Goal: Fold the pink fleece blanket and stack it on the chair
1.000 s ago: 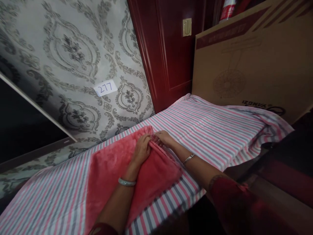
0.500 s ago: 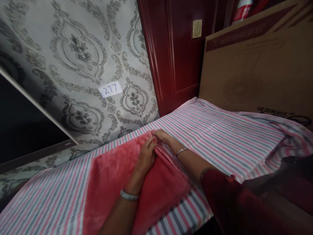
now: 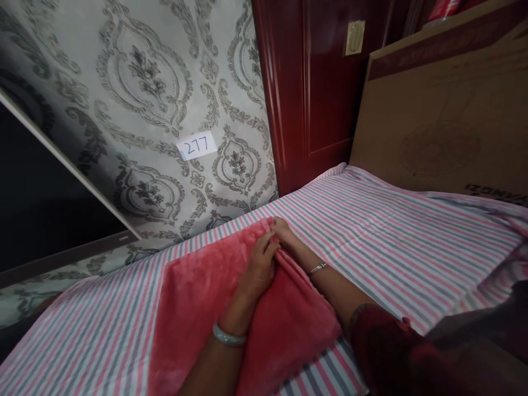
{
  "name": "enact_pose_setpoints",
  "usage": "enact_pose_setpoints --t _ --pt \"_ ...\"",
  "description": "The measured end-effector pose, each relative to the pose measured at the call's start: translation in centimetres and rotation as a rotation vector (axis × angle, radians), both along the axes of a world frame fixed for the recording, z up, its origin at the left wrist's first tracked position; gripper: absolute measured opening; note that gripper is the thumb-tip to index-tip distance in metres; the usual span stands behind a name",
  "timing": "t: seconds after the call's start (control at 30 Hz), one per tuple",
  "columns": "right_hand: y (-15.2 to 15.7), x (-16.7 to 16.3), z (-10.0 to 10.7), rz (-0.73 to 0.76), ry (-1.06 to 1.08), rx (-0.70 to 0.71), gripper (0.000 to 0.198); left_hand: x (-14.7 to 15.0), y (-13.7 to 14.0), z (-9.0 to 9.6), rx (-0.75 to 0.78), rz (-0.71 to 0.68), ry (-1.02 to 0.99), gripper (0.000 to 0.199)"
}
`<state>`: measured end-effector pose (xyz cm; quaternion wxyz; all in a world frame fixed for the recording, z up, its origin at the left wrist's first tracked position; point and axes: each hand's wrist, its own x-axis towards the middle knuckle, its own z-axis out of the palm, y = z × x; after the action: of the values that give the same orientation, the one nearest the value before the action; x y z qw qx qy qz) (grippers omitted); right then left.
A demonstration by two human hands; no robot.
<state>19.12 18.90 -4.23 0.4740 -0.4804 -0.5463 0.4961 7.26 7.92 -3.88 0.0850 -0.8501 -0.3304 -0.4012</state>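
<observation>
Pinching a plush coral fleece cloth (image 3: 198, 297), left hand (image 3: 260, 268) and right hand (image 3: 287, 235) meet.

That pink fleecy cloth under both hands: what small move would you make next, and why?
Probably draw the pinched far corner back toward the body. Both the left hand and the right hand meet at the far corner of the pink cloth, fingers gripping a raised ridge there, while the rest lies flat on the striped sheet. That grip suits a fold, though I can't be sure.
</observation>
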Motion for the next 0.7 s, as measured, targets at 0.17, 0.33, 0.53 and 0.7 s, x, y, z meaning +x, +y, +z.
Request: enact_pose_setpoints --t 0.17,0.33,0.53,0.7 --pt "-0.31 0.02 -0.11 -0.196 -0.081 0.096 0.027 -0.04 -0.16 -0.06 -0.008 -0.005 -0.012 0.035" --pt "-0.62 0.04 0.08 -0.217 -0.124 0.175 0.009 0.08 -0.34 0.03 -0.019 0.005 -0.022 0.032" --pt "-0.37 0.27 -0.20 -0.175 -0.153 0.219 0.005 0.23 -0.18 0.04 0.019 -0.026 -0.034 0.033" --pt "-0.30 0.78 -0.76 -0.093 -0.136 0.179 0.006 0.68 -0.63 -0.02 0.024 -0.003 -0.051 0.029"
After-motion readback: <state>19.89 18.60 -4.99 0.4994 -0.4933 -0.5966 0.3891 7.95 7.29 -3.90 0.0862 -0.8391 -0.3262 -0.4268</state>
